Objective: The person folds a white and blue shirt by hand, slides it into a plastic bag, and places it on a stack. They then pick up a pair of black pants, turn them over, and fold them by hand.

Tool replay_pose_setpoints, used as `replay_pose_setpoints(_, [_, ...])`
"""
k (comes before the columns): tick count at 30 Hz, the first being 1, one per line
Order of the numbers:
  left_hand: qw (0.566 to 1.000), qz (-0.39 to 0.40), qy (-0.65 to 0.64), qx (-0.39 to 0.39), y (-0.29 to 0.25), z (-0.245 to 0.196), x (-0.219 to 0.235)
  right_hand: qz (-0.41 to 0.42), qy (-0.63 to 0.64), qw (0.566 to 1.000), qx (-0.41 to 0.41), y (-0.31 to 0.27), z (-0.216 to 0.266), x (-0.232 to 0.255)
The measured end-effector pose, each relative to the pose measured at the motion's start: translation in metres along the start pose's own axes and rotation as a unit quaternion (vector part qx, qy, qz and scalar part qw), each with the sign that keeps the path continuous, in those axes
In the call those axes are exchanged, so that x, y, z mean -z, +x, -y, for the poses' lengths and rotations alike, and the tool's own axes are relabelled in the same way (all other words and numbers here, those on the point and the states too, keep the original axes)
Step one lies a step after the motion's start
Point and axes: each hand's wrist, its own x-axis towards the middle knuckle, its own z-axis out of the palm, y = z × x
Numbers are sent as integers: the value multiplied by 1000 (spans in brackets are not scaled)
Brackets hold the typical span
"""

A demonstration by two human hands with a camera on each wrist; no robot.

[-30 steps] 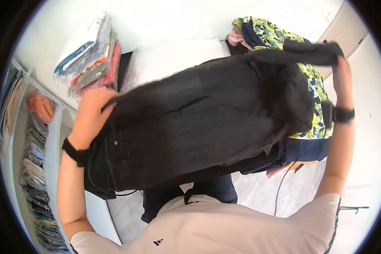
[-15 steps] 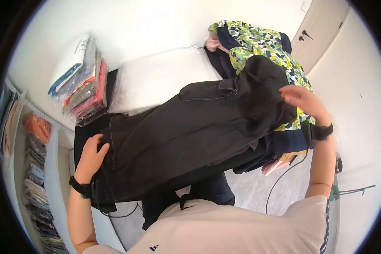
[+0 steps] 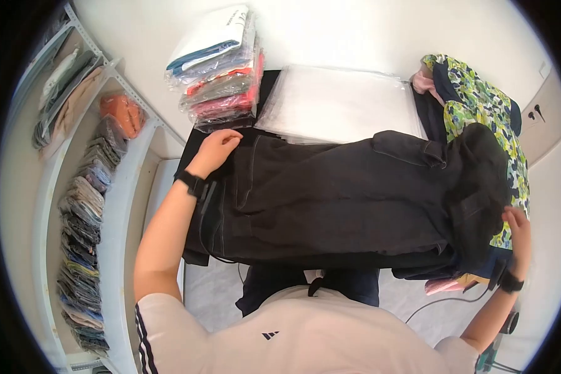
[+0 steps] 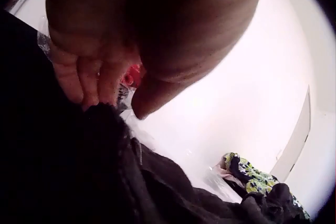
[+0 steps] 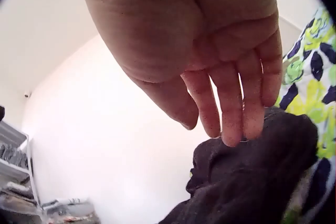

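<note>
A long black garment [image 3: 336, 193] with pale stitching lies spread across the black-topped table [image 3: 196, 144]. Its right end is bunched up. At the garment's far left corner, my left hand [image 3: 217, 153] reaches over the cloth. In the left wrist view, the fingertips [image 4: 90, 100] meet the edge of the black fabric, and the thumb stands apart from them. My right hand [image 3: 517, 234] is beside the bunched end. Seen from the right wrist, its fingers [image 5: 231, 113] extend loosely downward, tips right at the dark cloth, with the thumb free.
Behind the garment lie a stack of clear plastic bags [image 3: 343, 103] and a pile of bagged clothes [image 3: 224, 81]. Flowered clothing [image 3: 480, 93] is heaped at the right. Shelves [image 3: 121, 218] of folded clothes line the left, and a cable [image 3: 449, 300] hangs at the right.
The garment, held up between both hands at first, has come down onto the table. My left hand has moved to its far left corner, my right hand toward the near side. The view has shifted left.
</note>
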Motion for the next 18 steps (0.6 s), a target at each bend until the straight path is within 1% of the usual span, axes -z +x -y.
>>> replay_pose_setpoints(1, [999, 45, -7, 22, 8, 0, -2, -19, -3, 1000, -23, -11, -5, -1])
replay_pose_setpoints(2, [999, 44, -6, 21, 12, -2, -5, -52, 17, 998, -35, -24, -9, -9])
replay_pose_setpoints(3, [993, 72, -86, 46, 16, -6, -10, -83, -13, 996, 30, -39, -13, -24])
replay_pose_setpoints(4, [979, 101, -166, 69, 20, -7, -14, -80, -61, 995, 13, -61, 25, -43])
replay_pose_setpoints(5, [973, 138, -177, 60, 24, -4, -19, -60, -38, 994, 85, -74, 29, -64])
replay_pose_setpoints(6, [972, 139, -177, 59, 27, -2, -22, -40, -77, 986, 145, -89, 48, -86])
replay_pose_setpoints(7, [979, 154, -135, 11, 29, 1, -24, -21, -70, 984, 165, -98, 78, -112])
replay_pose_setpoints(8, [981, 169, -91, -38, 32, 4, -26, -18, -101, 979, 177, -104, 84, -131])
replay_pose_setpoints(9, [981, 158, -50, -98, 35, 10, -29, -7, -112, 982, 154, -106, 78, -145])
replay_pose_setpoints(10, [981, 161, -49, -98, 36, 16, -32, -25, -122, 982, 140, -106, 68, -159])
replay_pose_setpoints(12, [983, 156, -52, -80, 37, 15, -34, -60, -118, 983, 129, -103, 49, -180])
replay_pose_setpoints(13, [983, 157, -50, -80, 38, 14, -32, -59, -116, 983, 127, -101, 41, -187])
replay_pose_setpoints(15, [994, 107, -12, -35, 36, 8, -28, -101, -78, 986, 111, -99, 32, -196])
replay_pose_setpoints(16, [994, 108, -11, -33, 35, 12, -27, -99, -77, 986, 110, -99, 29, -197])
replay_pose_setpoints(17, [995, -3, -59, -83, 34, 14, -25, -107, -70, 986, 109, -98, 29, -197])
replay_pose_setpoints(18, [979, -113, -105, -131, 33, 17, -22, -115, -62, 986, 108, -98, 28, -198])
